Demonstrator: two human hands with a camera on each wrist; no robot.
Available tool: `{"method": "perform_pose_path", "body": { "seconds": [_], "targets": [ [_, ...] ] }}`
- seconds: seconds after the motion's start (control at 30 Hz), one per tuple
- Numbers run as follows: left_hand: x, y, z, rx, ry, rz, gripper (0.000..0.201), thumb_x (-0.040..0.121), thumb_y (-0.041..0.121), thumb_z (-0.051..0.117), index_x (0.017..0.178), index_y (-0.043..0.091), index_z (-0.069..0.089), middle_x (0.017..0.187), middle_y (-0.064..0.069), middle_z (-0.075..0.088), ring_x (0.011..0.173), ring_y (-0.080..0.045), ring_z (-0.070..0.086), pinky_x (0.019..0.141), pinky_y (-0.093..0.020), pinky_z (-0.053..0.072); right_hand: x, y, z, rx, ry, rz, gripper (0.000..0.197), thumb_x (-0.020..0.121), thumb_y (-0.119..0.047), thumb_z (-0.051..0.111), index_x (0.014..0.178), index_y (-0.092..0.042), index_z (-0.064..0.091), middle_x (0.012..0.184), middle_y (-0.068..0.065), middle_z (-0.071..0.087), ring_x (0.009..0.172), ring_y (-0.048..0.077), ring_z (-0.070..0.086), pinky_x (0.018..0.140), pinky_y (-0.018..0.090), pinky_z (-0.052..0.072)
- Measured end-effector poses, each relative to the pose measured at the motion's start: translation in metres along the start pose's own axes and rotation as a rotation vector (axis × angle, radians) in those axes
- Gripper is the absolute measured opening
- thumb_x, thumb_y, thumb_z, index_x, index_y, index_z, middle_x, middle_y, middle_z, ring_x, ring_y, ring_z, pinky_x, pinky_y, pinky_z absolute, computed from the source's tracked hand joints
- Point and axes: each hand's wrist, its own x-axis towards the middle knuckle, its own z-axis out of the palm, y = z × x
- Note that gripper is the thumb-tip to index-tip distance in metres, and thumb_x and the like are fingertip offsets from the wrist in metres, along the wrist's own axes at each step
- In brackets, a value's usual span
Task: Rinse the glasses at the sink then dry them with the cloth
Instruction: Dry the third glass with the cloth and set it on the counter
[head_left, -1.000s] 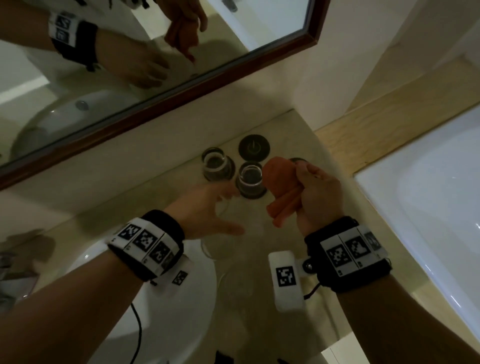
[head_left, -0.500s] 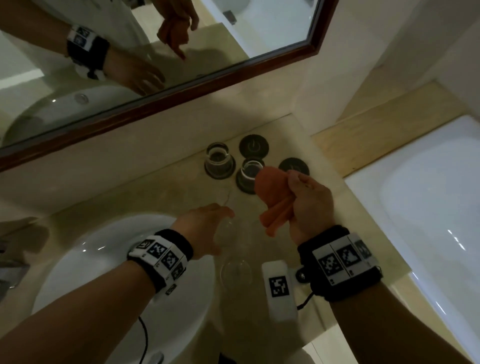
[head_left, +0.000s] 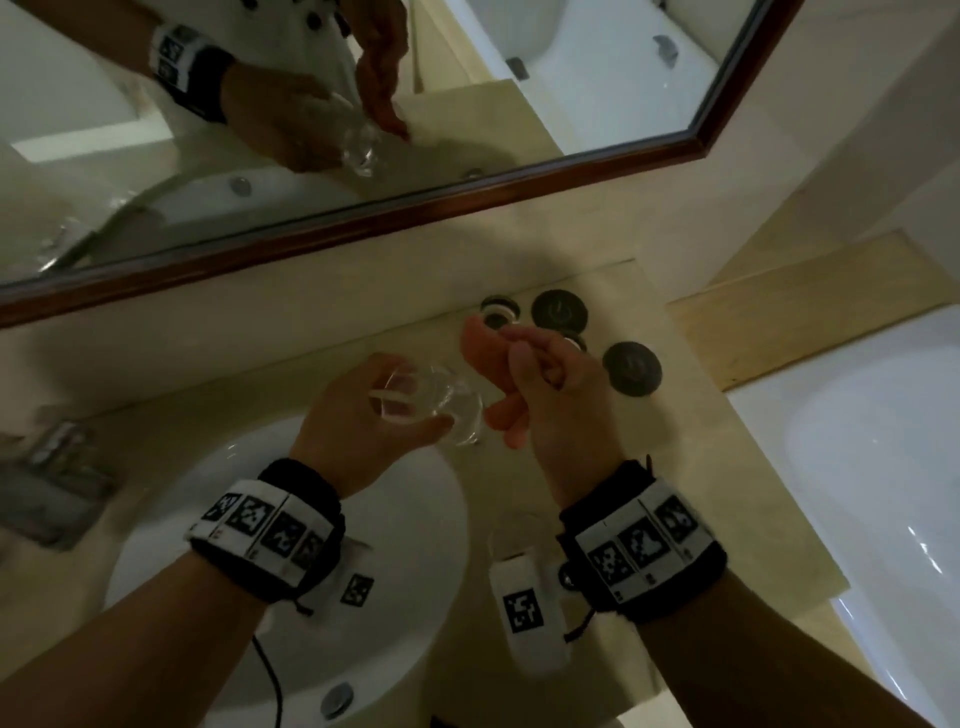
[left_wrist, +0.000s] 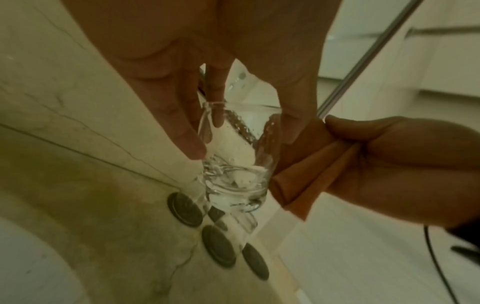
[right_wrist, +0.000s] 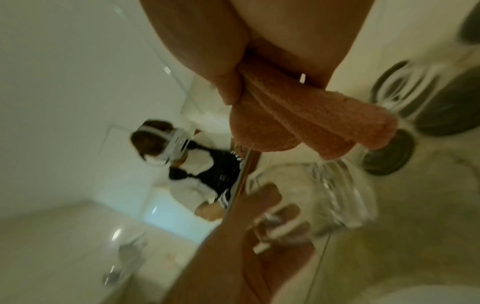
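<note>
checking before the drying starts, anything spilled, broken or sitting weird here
Nothing looks spilled or broken. The left hand holds the glass tilted above the counter, with droplets inside, as expected after a rinse. The right hand holds the orange cloth against its side. Another glass stands upright on a coaster among the dark coasters.

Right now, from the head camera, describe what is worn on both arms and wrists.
Both forearms are bare, with no sleeves. The left wrist carries a black band wrapped by a white strip of square black-and-white code markers, and a thin black cable hangs below it. The right wrist wears the same kind of band, with a white box bearing one code marker fixed beside it.
</note>
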Motion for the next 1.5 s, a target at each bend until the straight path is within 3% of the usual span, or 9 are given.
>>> {"method": "perform_pose_path", "body": {
  "seconds": [0.17,0.33,0.47,0.7,0.97,1.1,1.2,1.37,1.5],
  "targets": [
    [-0.028,-0.003,-0.052,-0.203,0.137,-0.092,0.076,0.056,0.065,0.082,0.120,0.029,0.062,0.109,0.011,0.069,0.095,-0.007,0.070,0.081,-0.030,0.058,-0.015,-0.002,0.066,-0.006,-0.333,-0.166,0.022,0.105,-0.019,0.045,0.122,-0.016,0.058,0.129,0.000,0.068,0.108,-0.001,0.067,0.089,0.020,0.052],
    [-0.056,-0.024,-0.099,-0.321,0.235,-0.162,0.076,0.054,0.064,0.076,0.118,0.026,0.064,0.112,0.002,0.071,0.097,-0.019,0.072,0.082,-0.040,0.062,-0.028,-0.008,0.107,0.139,-0.580,-0.064,0.043,0.108,-0.026,0.022,0.135,-0.020,0.055,0.122,-0.008,0.071,0.109,0.007,0.068,0.090,0.026,0.057],
    [-0.074,-0.037,-0.122,-0.356,0.305,-0.145,0.081,0.054,0.064,0.082,0.119,0.019,0.067,0.109,-0.007,0.073,0.091,-0.021,0.074,0.078,-0.041,0.062,-0.030,-0.008,0.132,-0.136,-0.636,-0.251,0.047,0.101,-0.003,0.048,0.145,-0.021,0.047,0.145,-0.003,0.056,0.132,0.006,0.054,0.110,0.028,0.045],
    [-0.088,-0.052,-0.139,-0.404,0.287,-0.070,0.054,0.077,0.046,0.073,0.123,0.018,0.068,0.110,-0.010,0.074,0.101,-0.027,0.073,0.082,-0.048,0.062,-0.035,0.004,0.165,-0.514,-0.608,-0.650,0.047,0.105,-0.021,0.043,0.151,-0.019,0.040,0.161,-0.004,0.034,0.147,0.006,0.031,0.120,0.040,0.032],
    [-0.097,-0.038,-0.155,-0.491,0.279,0.066,0.052,0.074,0.016,0.080,0.115,0.009,0.049,0.086,-0.010,0.075,0.073,-0.022,0.071,0.064,-0.028,0.059,-0.023,-0.001,0.174,-0.339,-0.625,-0.218,0.069,0.091,-0.076,0.027,0.142,-0.035,0.048,0.134,-0.003,0.063,0.122,0.017,0.062,0.104,0.052,0.048],
    [-0.096,-0.032,-0.155,-0.465,0.308,0.100,0.016,0.081,0.021,0.077,0.087,0.012,0.064,0.097,0.025,0.070,0.102,0.004,0.065,0.105,-0.045,0.050,-0.025,-0.011,0.181,-0.166,-0.537,-0.192,0.054,0.097,-0.053,0.043,0.144,-0.026,0.048,0.133,0.002,0.062,0.119,0.018,0.063,0.099,0.052,0.054],
    [-0.093,-0.025,-0.153,-0.410,0.409,0.150,0.013,0.079,0.012,0.079,0.083,0.013,0.067,0.122,0.029,0.057,0.103,0.026,0.054,0.094,-0.014,0.050,-0.028,-0.016,0.184,-0.022,-0.504,-0.198,0.041,0.103,-0.028,0.048,0.144,-0.022,0.049,0.133,0.002,0.062,0.116,0.014,0.065,0.096,0.041,0.057],
    [-0.090,-0.021,-0.166,-0.506,0.341,0.222,0.018,0.059,0.029,0.085,0.071,0.033,0.071,0.124,0.005,0.068,0.106,-0.013,0.071,0.085,-0.031,0.061,-0.029,-0.025,0.186,0.102,-0.520,-0.081,0.042,0.103,-0.034,0.043,0.141,-0.018,0.050,0.130,0.007,0.064,0.117,0.025,0.065,0.092,0.045,0.057],
    [-0.085,-0.020,-0.167,-0.557,0.296,0.216,0.061,0.063,0.011,0.083,0.119,0.019,0.061,0.107,-0.006,0.076,0.096,-0.020,0.075,0.077,-0.029,0.060,-0.028,-0.030,0.176,0.261,-0.595,0.127,0.049,0.107,-0.041,0.033,0.140,-0.009,0.049,0.132,0.025,0.060,0.114,0.050,0.061,0.085,0.068,0.053]
  ]
}}
